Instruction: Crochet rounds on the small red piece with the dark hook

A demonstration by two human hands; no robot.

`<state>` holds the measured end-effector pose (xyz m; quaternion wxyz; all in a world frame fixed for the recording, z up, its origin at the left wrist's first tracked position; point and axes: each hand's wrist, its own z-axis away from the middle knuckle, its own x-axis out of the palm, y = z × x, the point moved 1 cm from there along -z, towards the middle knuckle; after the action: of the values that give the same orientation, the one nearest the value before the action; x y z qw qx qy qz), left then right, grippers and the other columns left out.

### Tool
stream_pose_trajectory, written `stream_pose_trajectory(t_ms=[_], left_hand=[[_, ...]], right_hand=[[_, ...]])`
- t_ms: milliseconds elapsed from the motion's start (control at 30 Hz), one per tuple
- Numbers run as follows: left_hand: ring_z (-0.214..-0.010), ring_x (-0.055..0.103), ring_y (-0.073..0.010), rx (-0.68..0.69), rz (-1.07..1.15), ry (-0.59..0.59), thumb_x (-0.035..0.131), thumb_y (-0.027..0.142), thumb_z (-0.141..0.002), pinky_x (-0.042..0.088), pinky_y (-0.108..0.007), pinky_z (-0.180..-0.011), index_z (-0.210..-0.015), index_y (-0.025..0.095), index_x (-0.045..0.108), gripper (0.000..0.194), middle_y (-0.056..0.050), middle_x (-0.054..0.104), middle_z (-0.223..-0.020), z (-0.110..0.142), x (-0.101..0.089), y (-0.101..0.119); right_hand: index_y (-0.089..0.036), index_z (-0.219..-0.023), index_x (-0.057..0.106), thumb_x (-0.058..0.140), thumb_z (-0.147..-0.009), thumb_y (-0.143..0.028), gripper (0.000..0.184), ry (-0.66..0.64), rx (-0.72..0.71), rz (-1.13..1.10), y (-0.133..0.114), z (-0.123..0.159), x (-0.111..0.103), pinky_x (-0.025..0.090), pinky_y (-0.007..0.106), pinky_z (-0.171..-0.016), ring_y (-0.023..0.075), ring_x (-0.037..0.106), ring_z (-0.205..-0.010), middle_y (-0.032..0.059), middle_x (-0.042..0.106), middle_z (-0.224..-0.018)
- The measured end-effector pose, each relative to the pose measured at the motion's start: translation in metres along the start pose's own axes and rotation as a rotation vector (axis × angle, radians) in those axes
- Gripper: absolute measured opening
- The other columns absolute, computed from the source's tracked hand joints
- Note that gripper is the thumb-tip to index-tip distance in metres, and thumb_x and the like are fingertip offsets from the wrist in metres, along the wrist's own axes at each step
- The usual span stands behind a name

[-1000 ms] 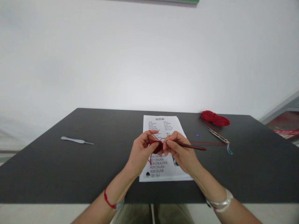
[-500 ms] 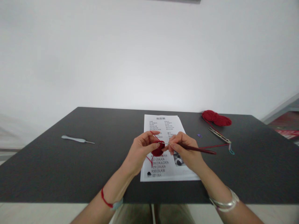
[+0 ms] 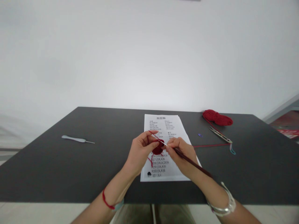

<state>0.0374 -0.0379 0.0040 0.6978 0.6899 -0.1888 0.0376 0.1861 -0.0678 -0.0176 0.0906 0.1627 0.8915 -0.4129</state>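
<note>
Head view: over the pattern sheet [image 3: 171, 129], I see the left hand [image 3: 141, 152] pinching a red crochet piece [image 3: 158, 150], the right hand [image 3: 181, 157] gripping a hook [image 3: 191, 162]. Slack yarn [image 3: 151, 160] could slip off it.

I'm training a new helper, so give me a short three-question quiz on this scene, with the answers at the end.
1. Which hand grips the dark-handled crochet hook?
2. True or false: the grey-handled crochet hook lies on the dark table to the left of the printed pattern sheet.
3. What colour is the small marker lying on the table to the right of the sheet? A: red. B: purple. C: green.

Key: 1. The right hand. 2. True. 3. B.
</note>
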Motion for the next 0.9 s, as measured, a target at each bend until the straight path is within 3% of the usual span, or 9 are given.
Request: stream_pose_trajectory(t_ms=[267, 433, 567, 667, 800, 900], left_hand=[[-0.052, 0.057, -0.0109, 0.011, -0.087, 0.001, 0.073, 0.012, -0.063, 0.046, -0.024, -0.055, -0.092, 0.014, 0.066, 0.03, 0.006, 0.061, -0.056, 0.001, 0.003, -0.003], [-0.054, 0.057, -0.0095, -0.211, 0.14, -0.146, 0.076, 0.011, -0.059, 0.046, -0.023, -0.058, -0.099, 0.013, 0.068, 0.041, 0.003, 0.064, -0.062, -0.003, -0.001, -0.008], [-0.058, 0.058, -0.0093, -0.334, 0.238, -0.131, 0.076, 0.009, -0.057, 0.046, -0.022, -0.061, -0.097, 0.01, 0.068, 0.041, -0.001, 0.068, -0.067, -0.005, -0.001, -0.011], [-0.055, 0.056, -0.0094, -0.18, 0.138, -0.053, 0.073, 0.012, -0.061, 0.044, -0.022, -0.057, -0.1, 0.011, 0.067, 0.04, 0.002, 0.065, -0.063, -0.005, 0.002, -0.01], [-0.056, 0.053, -0.0096, 0.059, -0.092, 0.016, 0.067, 0.012, -0.069, 0.044, -0.023, -0.059, -0.107, 0.015, 0.064, 0.038, 0.007, 0.058, -0.06, -0.004, 0.001, -0.007], [-0.064, 0.056, -0.0114, 0.196, -0.299, 0.019, 0.061, 0.011, -0.072, 0.046, -0.026, -0.072, -0.088, 0.016, 0.068, 0.018, 0.004, 0.061, -0.066, -0.005, -0.003, -0.005]], right_hand=[[-0.025, -0.087, 0.048, 0.051, -0.087, -0.009, 0.016, -0.081, -0.279, 0.132, 0.007, 0.002, 0.004, 0.046, 0.024, -0.058, 0.0128, 0.057, -0.066, -0.0003, 0.059, -0.076], [-0.023, -0.086, 0.049, 0.047, -0.089, -0.006, 0.017, -0.166, -0.519, 0.284, 0.008, -0.001, 0.002, 0.043, 0.025, -0.056, 0.0143, 0.05, -0.064, 0.001, 0.054, -0.073], [-0.019, -0.085, 0.05, 0.041, -0.092, -0.005, 0.018, -0.15, -0.621, 0.477, 0.004, -0.002, 0.005, 0.041, 0.028, -0.053, 0.0163, 0.046, -0.063, 0.0039, 0.054, -0.072], [-0.019, -0.084, 0.048, 0.039, -0.091, -0.005, 0.018, -0.138, -0.539, 0.502, 0.003, -0.001, 0.008, 0.042, 0.028, -0.053, 0.0168, 0.047, -0.063, 0.0038, 0.054, -0.07], [-0.021, -0.087, 0.047, 0.043, -0.089, -0.005, 0.016, -0.131, -0.459, 0.313, 0.002, 0.002, 0.008, 0.045, 0.027, -0.056, 0.0161, 0.051, -0.066, 0.0027, 0.054, -0.073], [-0.022, -0.087, 0.049, 0.046, -0.087, -0.006, 0.016, -0.099, -0.381, 0.193, 0.0, 0.001, 0.004, 0.047, 0.025, -0.057, 0.0142, 0.055, -0.066, 0.0016, 0.056, -0.075]])
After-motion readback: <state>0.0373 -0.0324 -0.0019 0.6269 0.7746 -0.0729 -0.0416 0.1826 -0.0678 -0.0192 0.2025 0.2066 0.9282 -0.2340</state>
